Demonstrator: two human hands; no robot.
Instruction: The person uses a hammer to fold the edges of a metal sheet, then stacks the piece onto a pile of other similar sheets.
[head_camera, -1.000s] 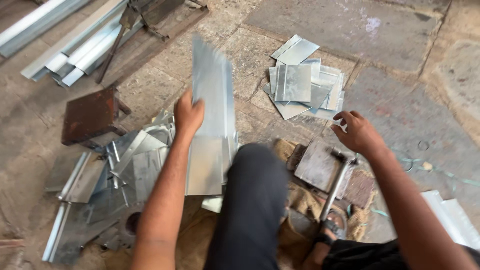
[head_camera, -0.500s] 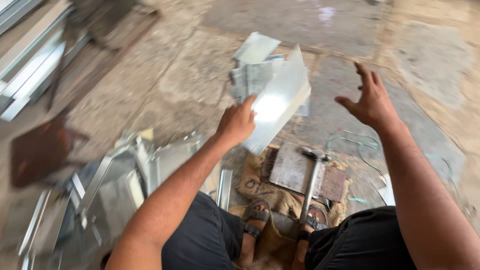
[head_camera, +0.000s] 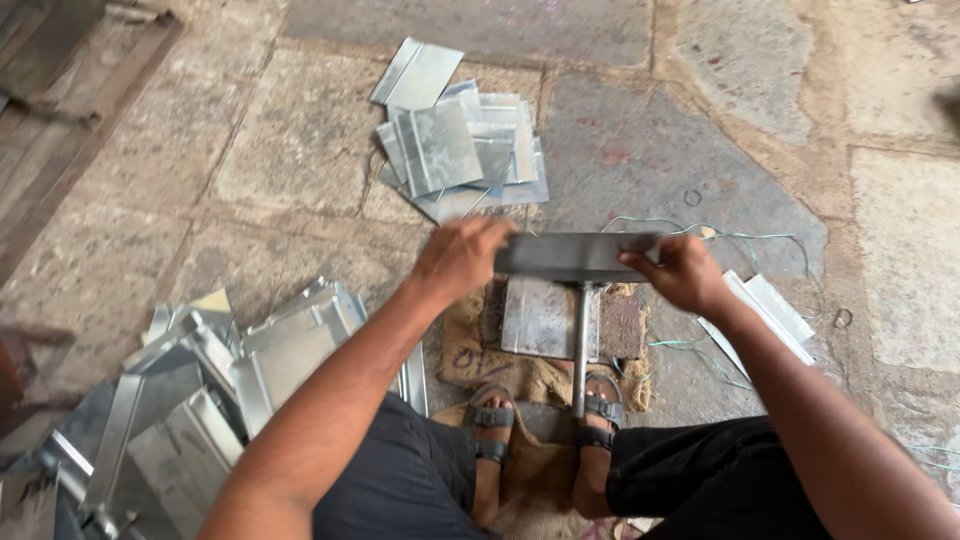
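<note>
On a stone floor (head_camera: 300, 150), both hands are gripping one metal sheet (head_camera: 575, 256): left hand (head_camera: 458, 258), right hand (head_camera: 680, 272). Folded pieces (head_camera: 455, 150) are lying at upper centre; unworked sheets (head_camera: 200, 390) are waiting lower left.

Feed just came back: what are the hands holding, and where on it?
Both hold one sheet-metal piece: left hand at its left end, right hand at its right end.

left hand (head_camera: 462, 255): blurred by motion; its fingertips smear into the end of the metal sheet (head_camera: 578, 256).
right hand (head_camera: 680, 270): covers the sheet's right end.
hammer handle (head_camera: 580, 345): its head is hidden behind the sheet.
bent sheet pile (head_camera: 200, 390): cut off by the lower left edge.
wooden frame (head_camera: 60, 120): cut off at upper left.
feet in sandals (head_camera: 545, 430): partly hidden by the knees.
</note>
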